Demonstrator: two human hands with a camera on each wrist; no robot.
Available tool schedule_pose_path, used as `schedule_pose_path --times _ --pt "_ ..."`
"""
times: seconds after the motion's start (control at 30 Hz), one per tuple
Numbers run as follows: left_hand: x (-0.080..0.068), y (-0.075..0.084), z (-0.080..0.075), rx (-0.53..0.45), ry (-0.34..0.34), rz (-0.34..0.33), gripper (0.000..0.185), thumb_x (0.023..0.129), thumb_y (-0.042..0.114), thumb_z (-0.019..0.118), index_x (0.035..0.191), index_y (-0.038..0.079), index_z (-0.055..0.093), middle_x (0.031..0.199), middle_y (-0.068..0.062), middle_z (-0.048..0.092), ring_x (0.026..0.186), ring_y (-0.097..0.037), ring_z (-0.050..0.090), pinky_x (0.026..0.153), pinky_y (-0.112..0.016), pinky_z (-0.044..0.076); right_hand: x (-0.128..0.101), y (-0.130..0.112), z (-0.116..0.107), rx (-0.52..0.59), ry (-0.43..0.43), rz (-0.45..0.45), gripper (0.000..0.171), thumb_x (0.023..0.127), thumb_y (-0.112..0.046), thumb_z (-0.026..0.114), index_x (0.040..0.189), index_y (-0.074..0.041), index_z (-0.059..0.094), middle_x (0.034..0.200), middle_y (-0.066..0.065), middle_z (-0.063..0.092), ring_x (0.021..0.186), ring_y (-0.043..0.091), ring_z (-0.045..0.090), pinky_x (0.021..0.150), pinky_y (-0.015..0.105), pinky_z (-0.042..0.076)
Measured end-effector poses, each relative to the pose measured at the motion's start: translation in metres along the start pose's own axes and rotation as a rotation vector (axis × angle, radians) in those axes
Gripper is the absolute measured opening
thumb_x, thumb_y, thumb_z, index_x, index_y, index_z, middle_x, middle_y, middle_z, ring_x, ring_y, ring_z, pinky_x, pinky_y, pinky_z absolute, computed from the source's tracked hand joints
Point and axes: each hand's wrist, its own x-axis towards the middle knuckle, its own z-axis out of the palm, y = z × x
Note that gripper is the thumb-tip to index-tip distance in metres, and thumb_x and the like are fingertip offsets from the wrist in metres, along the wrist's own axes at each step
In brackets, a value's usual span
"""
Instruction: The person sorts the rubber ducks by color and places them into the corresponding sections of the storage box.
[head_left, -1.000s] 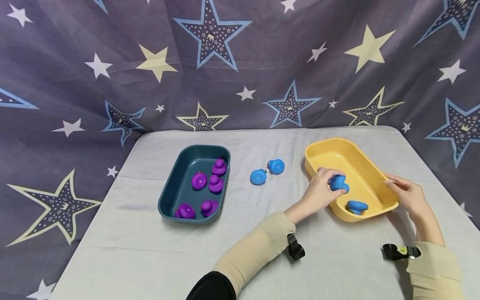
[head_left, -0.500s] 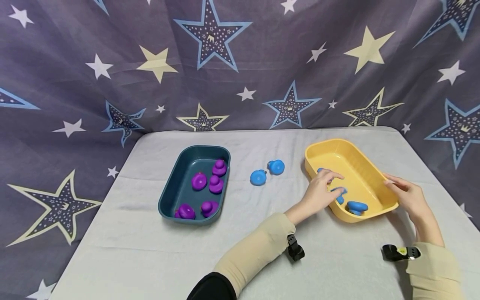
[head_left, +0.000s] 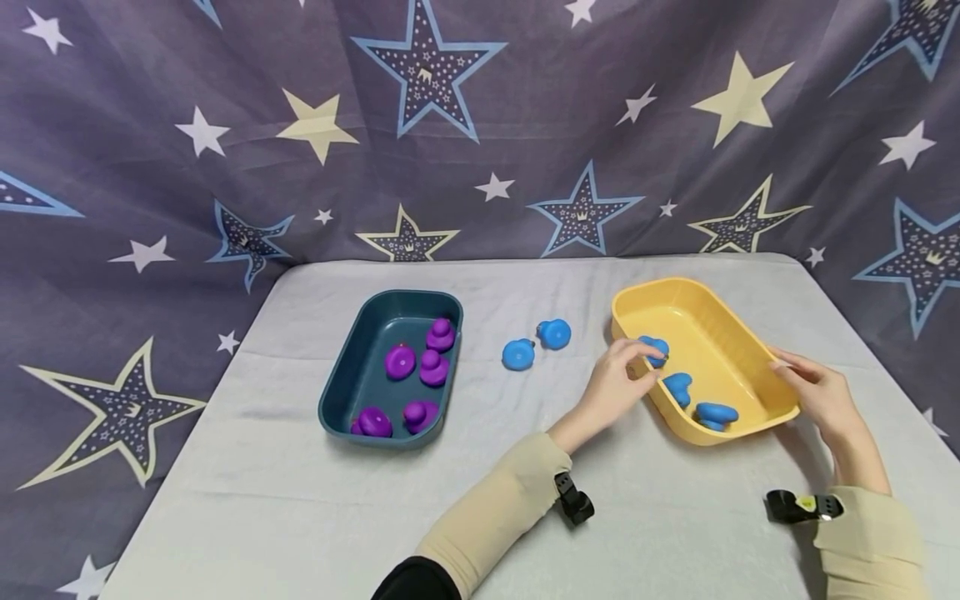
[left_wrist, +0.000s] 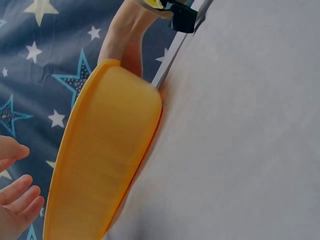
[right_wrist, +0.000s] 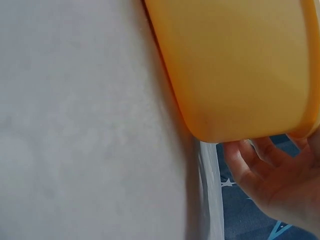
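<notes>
Just over the near left rim of a yellow tray (head_left: 750, 379) is my left hand (head_left: 611, 379), its fingers apart and holding nothing. Its fingertips (left_wrist: 22, 192) show spread beside the tray wall in the left wrist view. Close by inside lies a blue rubber duck (head_left: 654, 351), partly covered by those fingers. Two more, a tipped blue duck (head_left: 678, 388) and another blue duck (head_left: 716, 415), rest along the same side. At the right end my right hand (head_left: 821, 392) grips the tray, thumb at the rim and fingers (right_wrist: 242, 165) against the outside wall.
Two blue ducks (head_left: 518, 355) lie on the white cloth-covered table (head_left: 300, 517), between the trays. To the left stands a dark teal tray (head_left: 358, 354) with several purple ducks (head_left: 400, 362). A star-patterned curtain (head_left: 480, 100) hangs behind the table.
My left hand has let go of a blue duck inside the yellow tray and drawn back left toward the rim. The right hand has stayed on the tray.
</notes>
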Motion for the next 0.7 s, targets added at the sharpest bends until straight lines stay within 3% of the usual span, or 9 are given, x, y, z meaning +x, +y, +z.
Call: schedule_pose_path --times 0.17,0.37,0.7 --pt "-0.001 -0.006 -0.007 0.013 0.021 -0.016 0.02 0.079 0.009 0.065 0.099 0.01 0.064 0.103 -0.003 0.055 0.088 -0.017 0.054 0.075 -0.022 0.045 0.0 0.001 0.0 0.004 0.004 0.003 0.052 0.083 -0.043 0.056 0.127 -0.017 0.05 0.087 -0.039 0.046 0.082 -0.018 0.041 0.066 0.002 0.033" --pt "-0.002 -0.015 -0.018 0.017 0.054 -0.029 0.018 0.08 0.01 0.064 0.098 0.009 0.064 0.1 -0.002 0.056 0.094 -0.018 0.054 0.08 -0.017 0.041 0.001 0.004 0.001 0.001 0.007 0.013 0.052 0.083 -0.044 0.056 0.128 -0.018 0.05 0.089 -0.039 0.046 0.082 -0.017 0.041 0.066 0.002 0.033" --pt "-0.006 -0.027 -0.036 0.05 0.095 -0.086 0.019 0.079 0.01 0.063 0.098 0.01 0.064 0.106 -0.004 0.056 0.096 -0.014 0.052 0.081 -0.018 0.041 0.0 0.002 0.001 0.007 0.006 -0.001 0.052 0.083 -0.042 0.056 0.128 -0.017 0.049 0.089 -0.038 0.046 0.083 -0.017 0.04 0.067 0.002 0.033"
